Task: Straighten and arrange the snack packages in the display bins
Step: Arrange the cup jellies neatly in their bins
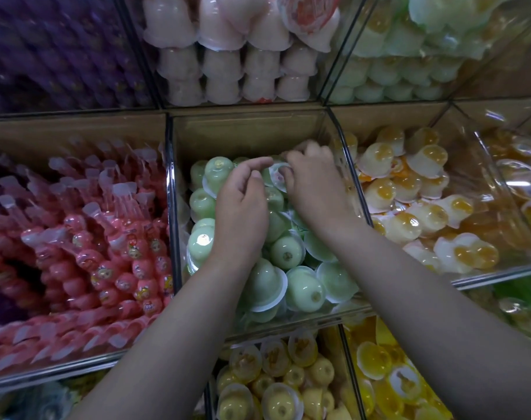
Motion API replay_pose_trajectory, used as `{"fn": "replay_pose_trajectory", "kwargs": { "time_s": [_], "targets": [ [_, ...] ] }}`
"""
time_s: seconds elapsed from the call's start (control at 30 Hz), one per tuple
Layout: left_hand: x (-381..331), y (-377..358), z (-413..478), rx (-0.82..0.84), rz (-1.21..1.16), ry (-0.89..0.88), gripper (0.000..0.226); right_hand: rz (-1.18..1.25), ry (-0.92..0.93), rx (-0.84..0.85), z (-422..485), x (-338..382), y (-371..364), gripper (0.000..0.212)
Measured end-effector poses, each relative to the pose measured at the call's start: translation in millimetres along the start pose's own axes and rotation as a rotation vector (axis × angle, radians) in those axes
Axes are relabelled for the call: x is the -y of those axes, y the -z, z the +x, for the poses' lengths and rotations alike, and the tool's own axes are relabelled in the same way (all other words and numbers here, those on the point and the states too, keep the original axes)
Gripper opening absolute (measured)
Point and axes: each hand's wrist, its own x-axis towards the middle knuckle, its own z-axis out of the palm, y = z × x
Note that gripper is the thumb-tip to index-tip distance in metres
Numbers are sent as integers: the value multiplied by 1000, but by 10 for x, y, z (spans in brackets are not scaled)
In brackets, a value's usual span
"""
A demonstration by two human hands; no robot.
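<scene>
Both hands work at the back of the centre bin (pixel 249 131), where the green jelly cups (pixel 288 251) lie in a loose heap, some dome up and some on their sides. The right hand (pixel 315 183) has its fingers curled round the rim of one tilted cup (pixel 277 174) with its pale lid showing. The left hand (pixel 243 204) hovers just beside it with thumb and forefinger bent toward the same cup, though motion blur makes it hard to tell whether it holds anything. The main risk is the heap itself: the cups are round and smooth, so lifting or turning one probably lets its neighbours roll into the gap and undo the row. Both forearms cross low over the front cups, and a careless pull back could drag one over the front wall (pixel 303 324) into the yellow cups (pixel 276 380) below. A cup nudged rightward could also hop the clear divider (pixel 347 165) into the orange-centred cups (pixel 409 189)
</scene>
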Motion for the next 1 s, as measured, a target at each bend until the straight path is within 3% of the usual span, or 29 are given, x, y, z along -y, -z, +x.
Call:
{"fn": "replay_pose_trajectory", "kwargs": {
  "time_s": [0.07, 0.2, 0.23, 0.4, 0.73, 0.8, 0.93, 1.0],
  "targets": [
    [-4, 5, 6, -7, -16, 10, 31, 271, 8, -69, -180, 44, 77, 22],
    [-2, 6, 3, -7, -24, 23, 31, 341, -64, 310, -435, 48, 110, 18],
    [1, 5, 0, -7, -21, 18, 31, 340, -83, 323, -472, 34, 77, 18],
    [0, 6, -5, 8, -5, -3, 30, 414, -197, 178, -457, -15, 63, 22],
    [98, -16, 20, 152, 71, 44, 29, 490, -435, 167, -370, -182, 153, 13],
    [115, -13, 20, 181, 96, 53, 33, 407, -407, 174, -393, -165, 169, 19],
    [131, -12, 26, 218, 113, 81, 35, 94, -121, 235, -479, -108, 237, 52],
    [136, -14, 31, 221, 112, 98, 33, 49, -39, 319, -520, -105, 279, 62]
  ]
}}
